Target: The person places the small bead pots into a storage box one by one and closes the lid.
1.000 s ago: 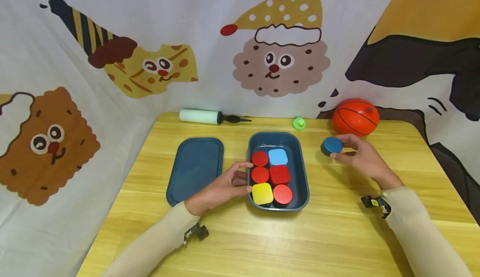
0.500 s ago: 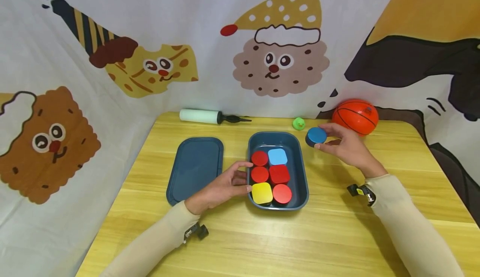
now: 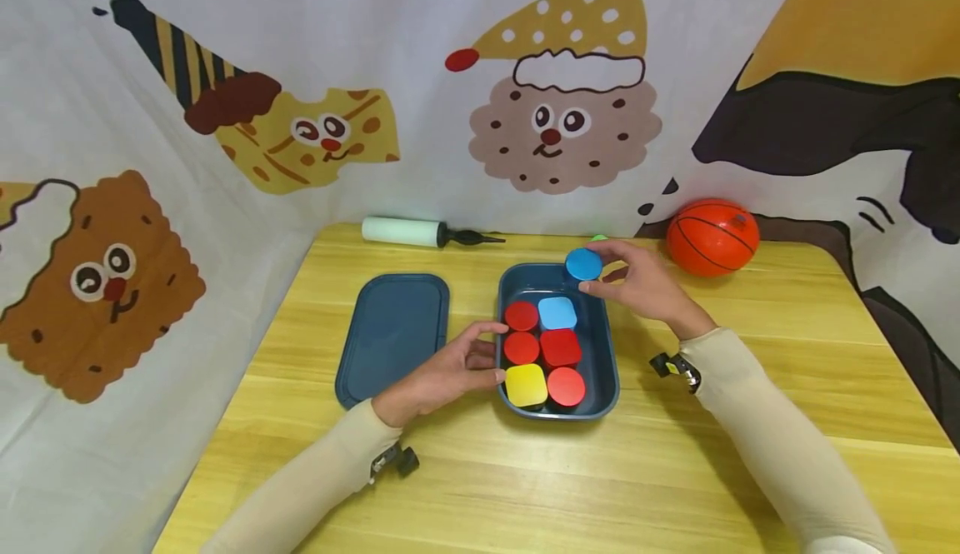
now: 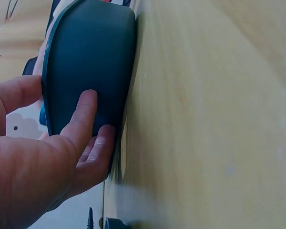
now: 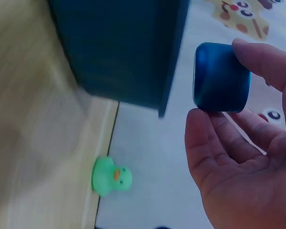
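My right hand pinches a blue round block between thumb and fingers, above the far right rim of a dark blue box. In the right wrist view the block shows a smooth, shiny side, apart from the box's outer wall. My left hand rests against the box's left side; in the left wrist view, its fingers touch the outer wall. Inside the box sit several blocks: red round ones, a red square one, a light blue one and a yellow one.
A dark blue lid lies flat left of the box. Along the table's back edge are a pale green hand pump, an orange ball and a green toy duck. A printed cloth hangs behind.
My right hand has carried the blue round block leftward and slightly away from me, from beside the box to over its far rim. My left hand stays against the box.
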A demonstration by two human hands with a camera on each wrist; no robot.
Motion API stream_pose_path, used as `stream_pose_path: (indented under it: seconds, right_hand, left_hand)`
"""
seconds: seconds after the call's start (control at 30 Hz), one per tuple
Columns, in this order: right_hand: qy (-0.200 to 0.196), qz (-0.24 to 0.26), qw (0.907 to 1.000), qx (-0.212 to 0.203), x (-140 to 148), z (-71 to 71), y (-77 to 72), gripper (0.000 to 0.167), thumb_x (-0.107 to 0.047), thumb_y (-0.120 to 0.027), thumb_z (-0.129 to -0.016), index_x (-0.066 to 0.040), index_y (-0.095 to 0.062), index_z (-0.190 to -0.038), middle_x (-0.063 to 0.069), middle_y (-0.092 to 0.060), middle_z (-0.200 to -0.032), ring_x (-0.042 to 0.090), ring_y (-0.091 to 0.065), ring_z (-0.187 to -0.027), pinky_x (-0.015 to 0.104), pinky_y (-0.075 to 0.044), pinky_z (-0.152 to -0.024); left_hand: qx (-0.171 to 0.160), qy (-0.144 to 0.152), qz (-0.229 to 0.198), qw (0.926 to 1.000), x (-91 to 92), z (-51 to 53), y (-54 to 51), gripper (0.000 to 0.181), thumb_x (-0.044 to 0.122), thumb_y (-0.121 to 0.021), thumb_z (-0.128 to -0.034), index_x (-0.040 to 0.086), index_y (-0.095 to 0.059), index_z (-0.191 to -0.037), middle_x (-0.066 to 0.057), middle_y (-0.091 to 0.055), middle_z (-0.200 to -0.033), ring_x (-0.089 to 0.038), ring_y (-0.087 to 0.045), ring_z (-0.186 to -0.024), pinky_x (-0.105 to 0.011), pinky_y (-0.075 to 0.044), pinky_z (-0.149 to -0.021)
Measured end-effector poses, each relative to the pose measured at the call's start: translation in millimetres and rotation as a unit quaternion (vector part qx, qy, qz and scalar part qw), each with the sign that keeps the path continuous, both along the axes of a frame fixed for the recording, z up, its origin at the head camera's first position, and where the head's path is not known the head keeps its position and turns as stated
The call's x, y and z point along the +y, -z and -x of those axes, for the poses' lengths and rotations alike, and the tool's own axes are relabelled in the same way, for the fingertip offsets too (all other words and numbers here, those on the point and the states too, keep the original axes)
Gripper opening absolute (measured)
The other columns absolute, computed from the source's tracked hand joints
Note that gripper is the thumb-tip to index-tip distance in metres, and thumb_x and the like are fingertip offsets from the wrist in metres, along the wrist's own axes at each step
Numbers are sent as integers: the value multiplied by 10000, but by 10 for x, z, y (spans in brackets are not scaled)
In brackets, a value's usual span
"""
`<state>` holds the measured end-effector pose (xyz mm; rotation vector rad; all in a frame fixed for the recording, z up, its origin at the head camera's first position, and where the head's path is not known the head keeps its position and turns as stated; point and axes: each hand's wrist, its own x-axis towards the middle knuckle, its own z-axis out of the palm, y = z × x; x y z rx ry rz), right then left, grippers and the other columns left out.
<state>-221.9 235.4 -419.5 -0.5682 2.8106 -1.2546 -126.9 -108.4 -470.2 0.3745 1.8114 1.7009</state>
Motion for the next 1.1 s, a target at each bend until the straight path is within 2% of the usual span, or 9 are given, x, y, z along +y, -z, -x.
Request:
stream_pose_path:
  seconds: [0.23,0.47,0.6,0.8,1.1]
  right_hand:
    - [-214,-207,9995,92,-243,88,106,626,-265,-882,-880,-61,-637,-1419,132,-691,-1220,298,-651,-1111,522,-635,-928]
    - [-589,-369,9975,141,-470,122,177,641,-234,-886,-876,-38,-627,-1429,151,-660,-1316,314,-665,-1135,505,-643,-918]
    - [-724,-624,9952,194,-554,143,232,642,-236,-874,-889,-25,-616,-1438,153,-647,-1342,312,-674,-1148,484,-639,-934]
    - [-749,-997,9918,286,-626,163,268,653,-270,-874,-885,-30,-623,-1438,139,-685,-1331,307,-686,-1150,478,-625,-958]
    - [-752,-1227,9892,296,-683,153,263,645,-299,-874,-880,-14,-644,-1411,152,-729,-1305,299,-721,-1098,473,-630,-945]
  left_hand:
    - [-42,-8,-6,10000,0,-9,-13,696,113,-725,-1009,228,-364,-1593,-224,-514,-1469,-266,-604,-1260,-333,-583,-996]
    - [-68,-3,-70,10000,5,-10,-15,689,119,-721,-1013,222,-363,-1593,-224,-513,-1467,-263,-607,-1255,-335,-582,-996]
    - [-78,38,-95,9999,3,-6,-10,688,142,-719,-1018,212,-355,-1597,-226,-509,-1474,-270,-604,-1268,-344,-581,-1003]
    - [-86,9,-61,9999,2,-1,-35,693,138,-729,-1012,228,-363,-1594,-217,-513,-1479,-286,-593,-1294,-352,-582,-1006]
    - [-62,8,-66,10000,1,-3,-27,691,144,-736,-1008,228,-372,-1589,-221,-519,-1476,-284,-594,-1300,-343,-581,-1002]
